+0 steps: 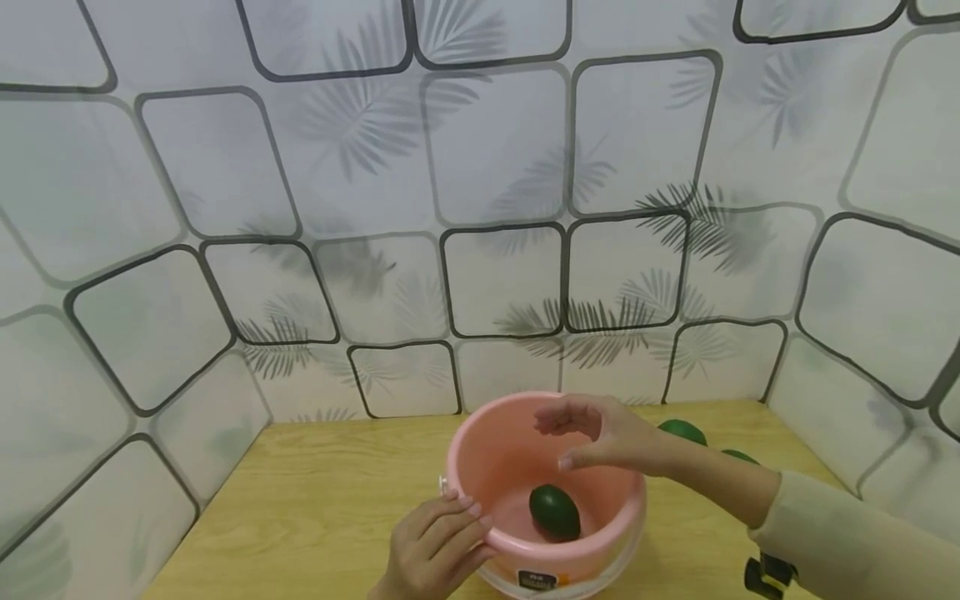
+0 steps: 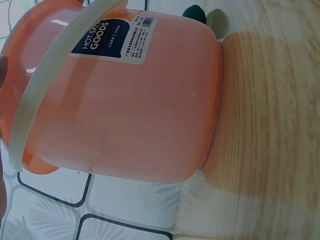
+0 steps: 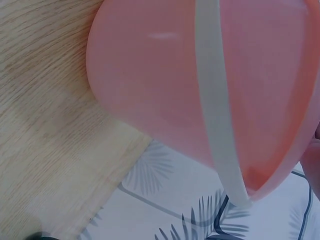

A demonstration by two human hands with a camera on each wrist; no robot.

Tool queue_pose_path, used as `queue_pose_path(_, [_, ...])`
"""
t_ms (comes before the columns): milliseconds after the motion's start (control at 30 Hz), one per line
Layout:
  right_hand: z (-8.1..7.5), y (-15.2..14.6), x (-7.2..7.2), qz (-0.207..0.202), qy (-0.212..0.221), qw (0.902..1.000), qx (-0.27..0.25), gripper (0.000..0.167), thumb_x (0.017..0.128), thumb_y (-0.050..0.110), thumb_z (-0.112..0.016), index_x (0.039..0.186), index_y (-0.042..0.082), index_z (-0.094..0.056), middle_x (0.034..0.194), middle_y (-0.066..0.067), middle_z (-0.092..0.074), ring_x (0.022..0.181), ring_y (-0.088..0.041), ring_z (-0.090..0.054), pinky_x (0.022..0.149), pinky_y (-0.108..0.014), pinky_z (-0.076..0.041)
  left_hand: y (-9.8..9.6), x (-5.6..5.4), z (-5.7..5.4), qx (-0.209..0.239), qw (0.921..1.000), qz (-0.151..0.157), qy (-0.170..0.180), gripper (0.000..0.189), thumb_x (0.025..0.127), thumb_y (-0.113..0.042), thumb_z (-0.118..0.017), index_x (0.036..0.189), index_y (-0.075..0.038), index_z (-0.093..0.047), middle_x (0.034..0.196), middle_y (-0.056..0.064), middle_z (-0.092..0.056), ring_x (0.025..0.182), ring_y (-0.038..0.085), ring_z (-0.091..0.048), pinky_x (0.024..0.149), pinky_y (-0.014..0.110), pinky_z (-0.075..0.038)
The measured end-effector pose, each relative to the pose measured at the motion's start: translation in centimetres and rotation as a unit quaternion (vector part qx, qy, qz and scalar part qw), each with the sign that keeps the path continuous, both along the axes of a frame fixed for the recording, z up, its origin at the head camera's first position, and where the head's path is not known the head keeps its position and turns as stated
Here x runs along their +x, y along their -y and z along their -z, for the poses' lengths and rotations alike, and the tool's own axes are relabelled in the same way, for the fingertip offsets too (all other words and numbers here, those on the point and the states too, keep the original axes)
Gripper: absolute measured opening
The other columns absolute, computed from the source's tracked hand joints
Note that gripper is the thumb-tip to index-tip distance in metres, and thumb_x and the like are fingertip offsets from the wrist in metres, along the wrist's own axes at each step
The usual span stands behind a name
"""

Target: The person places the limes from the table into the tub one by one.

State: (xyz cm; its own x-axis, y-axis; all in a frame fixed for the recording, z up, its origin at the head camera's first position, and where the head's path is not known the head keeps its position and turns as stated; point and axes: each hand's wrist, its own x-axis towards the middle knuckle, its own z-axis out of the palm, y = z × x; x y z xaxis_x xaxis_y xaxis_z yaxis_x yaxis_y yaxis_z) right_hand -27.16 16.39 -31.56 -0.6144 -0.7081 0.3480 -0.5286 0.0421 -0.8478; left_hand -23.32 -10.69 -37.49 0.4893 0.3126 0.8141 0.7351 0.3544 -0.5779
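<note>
A pink bucket (image 1: 540,546) with a whitish handle (image 2: 42,80) stands upright on the wooden table. Inside, on its bottom, lies a dark green, avocado-like fruit (image 1: 555,512). My left hand (image 1: 438,542) holds the bucket's near left rim, fingertips over the edge. Above the bucket's opening, toward the right, my right hand (image 1: 607,433) hangs with fingers spread from the thumb and nothing between them. The left wrist view shows the bucket's side with its dark label (image 2: 107,40); in the right wrist view the handle (image 3: 212,90) crosses the wall.
Behind and right of the bucket, partly hidden by my right forearm, lie green fruits (image 1: 682,431) (image 1: 741,456). The wooden table (image 1: 315,492) meets a patterned wall (image 1: 502,283) at the back and sides. A black device (image 1: 768,575) sits below my right sleeve.
</note>
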Motion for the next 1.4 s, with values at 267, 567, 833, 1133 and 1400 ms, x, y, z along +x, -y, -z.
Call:
queue_pose_path(267, [0.2,-0.3,-0.1,0.017,-0.015,0.9997,0.004,0.05,0.084,0.008,-0.071,0.125,-0.012,-0.049,0.121,-0.026,-0.057,0.11,-0.01,-0.059,0.096,-0.027,-0.05,-0.1,0.0,0.4,0.003,1.0,-0.002,0.008,0.026,0.089,-0.025,-0.067,0.078,-0.002,-0.072,0.075,0.008,-0.069,0.07,0.019,-0.066,0.062,0.029,-0.058])
queue_pose_path(567, [0.3,-0.9,-0.3,0.033,-0.006,0.9992,0.021,0.049,0.085,0.009,-0.07,0.124,-0.013,-0.049,0.122,-0.027,-0.056,0.11,-0.01,-0.059,0.097,-0.025,-0.049,-0.1,-0.1,0.4,0.003,0.9999,-0.002,0.01,0.026,0.089,-0.025,-0.067,0.078,-0.002,-0.072,0.075,0.008,-0.069,0.069,0.02,-0.065,0.062,0.03,-0.058])
queue_pose_path(833, [0.7,-1.7,-0.4,0.048,-0.004,0.9985,0.023,0.049,0.086,0.009,-0.069,0.126,-0.011,-0.049,0.124,-0.031,-0.054,0.112,-0.014,-0.059,0.095,-0.026,-0.051,0.0,-0.1,0.2,0.001,1.0,-0.003,-0.002,0.026,0.089,-0.025,-0.067,0.079,-0.002,-0.072,0.075,0.008,-0.069,0.07,0.019,-0.066,0.06,0.029,-0.058])
queue_pose_path(1133, [0.8,-2.5,-0.4,0.09,-0.012,0.9954,0.033,0.048,0.085,0.009,-0.07,0.125,-0.01,-0.051,0.121,-0.03,-0.056,0.109,-0.013,-0.06,0.092,-0.027,-0.052,0.0,0.1,0.2,0.004,0.9999,-0.004,0.01,0.026,0.089,-0.025,-0.067,0.078,-0.002,-0.072,0.074,0.008,-0.069,0.069,0.019,-0.065,0.061,0.029,-0.058])
queue_pose_path(1400, [0.8,-3.3,-0.1,0.115,-0.033,0.9922,0.032,0.044,0.084,0.005,-0.07,0.122,-0.009,-0.053,0.118,-0.021,-0.062,0.107,-0.014,-0.062,0.091,-0.032,-0.054,-0.1,-0.1,0.4,0.005,1.0,-0.002,0.009,0.026,0.088,-0.025,-0.068,0.077,-0.002,-0.072,0.075,0.008,-0.069,0.069,0.019,-0.066,0.062,0.029,-0.058])
